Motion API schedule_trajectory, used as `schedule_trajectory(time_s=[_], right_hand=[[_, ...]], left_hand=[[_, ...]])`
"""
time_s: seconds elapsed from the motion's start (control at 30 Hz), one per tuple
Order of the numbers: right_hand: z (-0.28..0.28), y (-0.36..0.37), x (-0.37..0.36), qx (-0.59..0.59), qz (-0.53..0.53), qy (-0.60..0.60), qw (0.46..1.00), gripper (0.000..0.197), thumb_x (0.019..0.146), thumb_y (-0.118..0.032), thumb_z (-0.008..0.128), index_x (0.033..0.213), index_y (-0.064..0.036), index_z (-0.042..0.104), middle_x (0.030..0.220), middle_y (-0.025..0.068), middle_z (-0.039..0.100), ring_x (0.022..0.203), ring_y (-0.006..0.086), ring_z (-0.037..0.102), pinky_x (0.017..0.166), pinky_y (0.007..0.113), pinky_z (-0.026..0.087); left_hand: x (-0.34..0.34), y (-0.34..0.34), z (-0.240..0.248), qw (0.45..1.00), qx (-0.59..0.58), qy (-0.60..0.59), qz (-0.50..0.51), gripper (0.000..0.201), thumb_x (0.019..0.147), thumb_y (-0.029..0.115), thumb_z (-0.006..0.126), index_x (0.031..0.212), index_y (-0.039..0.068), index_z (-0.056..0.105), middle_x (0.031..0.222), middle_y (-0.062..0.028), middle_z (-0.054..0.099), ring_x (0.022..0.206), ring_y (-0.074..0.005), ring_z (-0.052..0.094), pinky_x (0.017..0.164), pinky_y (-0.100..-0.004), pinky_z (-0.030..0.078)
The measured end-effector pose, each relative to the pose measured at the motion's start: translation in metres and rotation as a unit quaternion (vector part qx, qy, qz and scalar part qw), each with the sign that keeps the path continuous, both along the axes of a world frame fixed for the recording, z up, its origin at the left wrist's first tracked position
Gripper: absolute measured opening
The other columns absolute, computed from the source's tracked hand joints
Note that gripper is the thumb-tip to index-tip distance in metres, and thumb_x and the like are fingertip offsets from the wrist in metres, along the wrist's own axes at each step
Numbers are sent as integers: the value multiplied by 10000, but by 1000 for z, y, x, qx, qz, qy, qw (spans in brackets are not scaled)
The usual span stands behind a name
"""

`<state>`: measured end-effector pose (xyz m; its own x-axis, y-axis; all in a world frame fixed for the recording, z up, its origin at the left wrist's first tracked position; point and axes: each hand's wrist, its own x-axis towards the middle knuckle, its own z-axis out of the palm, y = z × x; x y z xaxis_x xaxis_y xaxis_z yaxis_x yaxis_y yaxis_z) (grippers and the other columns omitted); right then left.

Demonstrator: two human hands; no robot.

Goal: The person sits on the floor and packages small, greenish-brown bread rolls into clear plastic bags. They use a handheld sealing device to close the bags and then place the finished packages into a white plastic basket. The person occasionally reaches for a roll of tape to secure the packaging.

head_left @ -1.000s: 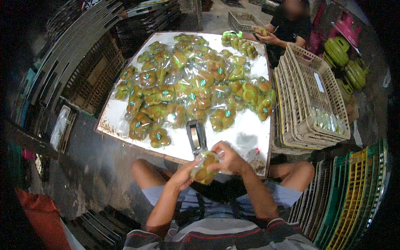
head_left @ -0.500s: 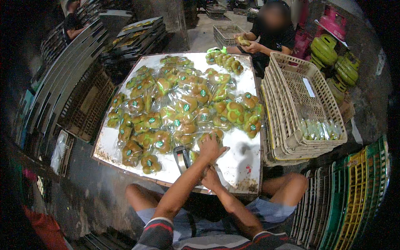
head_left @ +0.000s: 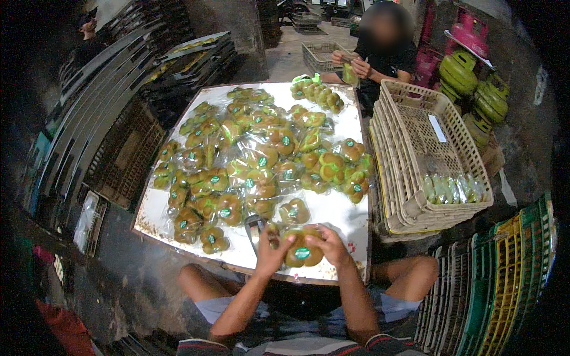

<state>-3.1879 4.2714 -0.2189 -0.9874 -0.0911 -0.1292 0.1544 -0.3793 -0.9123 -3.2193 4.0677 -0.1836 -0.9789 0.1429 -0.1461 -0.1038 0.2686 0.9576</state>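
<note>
Close to the table's near edge, my left hand (head_left: 271,256) and my right hand (head_left: 333,246) grip a bagged bun (head_left: 302,248) from either side, thumbs on top. The bun is brown and lobed, in clear plastic with a green oval label facing up. Beside my left hand stands a black tape dispenser (head_left: 254,230), partly hidden by that hand. Another bagged bun (head_left: 294,211) lies just beyond my hands. Many more bagged buns (head_left: 262,161), brown and green with green labels, are spread and piled over the white table (head_left: 339,216).
Stacked beige crates (head_left: 409,202) stand against the table's right side, with green packs (head_left: 454,188) in the top one. Across the table a co-worker (head_left: 386,59) handles a bun. Metal tray racks (head_left: 113,89) line the left; gas cylinders (head_left: 460,71) stand at back right.
My hands have drawn apart to hold the bagged bun between them near the edge. My left hand moved back toward me. The co-worker's hands have risen.
</note>
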Motion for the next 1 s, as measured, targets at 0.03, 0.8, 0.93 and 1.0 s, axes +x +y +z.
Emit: schedule_trajectory(time_s=[0.03,0.8,0.93,1.0], right_hand=[[6,-13,1,24,-16,31,999,307,937,-195,693,1178,-11,642,1073,29,673,968,132,631,898,283,500],[69,-88,70,308,-134,59,940,508,950,-231,648,1375,11,512,1175,197,677,1027,246,686,873,334,524],[83,-63,65,212,29,-55,975,339,997,-187,564,1235,44,634,1173,107,669,1008,157,633,861,307,516],[70,-74,69,-63,-10,-54,996,328,1000,-179,547,1206,57,646,1293,143,604,1171,203,572,968,339,472]], left_hand=[[3,-4,2,971,196,-137,6,485,910,311,738,1226,-27,594,1032,-79,646,968,-167,616,862,-296,502],[58,-37,54,968,190,9,-166,430,1039,282,526,1282,-69,575,1191,-165,689,1101,-256,637,1003,-341,452],[54,-28,44,954,-83,276,79,535,927,225,693,1365,-31,524,1333,-187,600,1207,-267,585,1059,-383,402],[59,-35,47,918,-102,379,-56,520,907,245,713,1328,-19,558,1269,-202,627,1119,-343,619,958,-385,472]])
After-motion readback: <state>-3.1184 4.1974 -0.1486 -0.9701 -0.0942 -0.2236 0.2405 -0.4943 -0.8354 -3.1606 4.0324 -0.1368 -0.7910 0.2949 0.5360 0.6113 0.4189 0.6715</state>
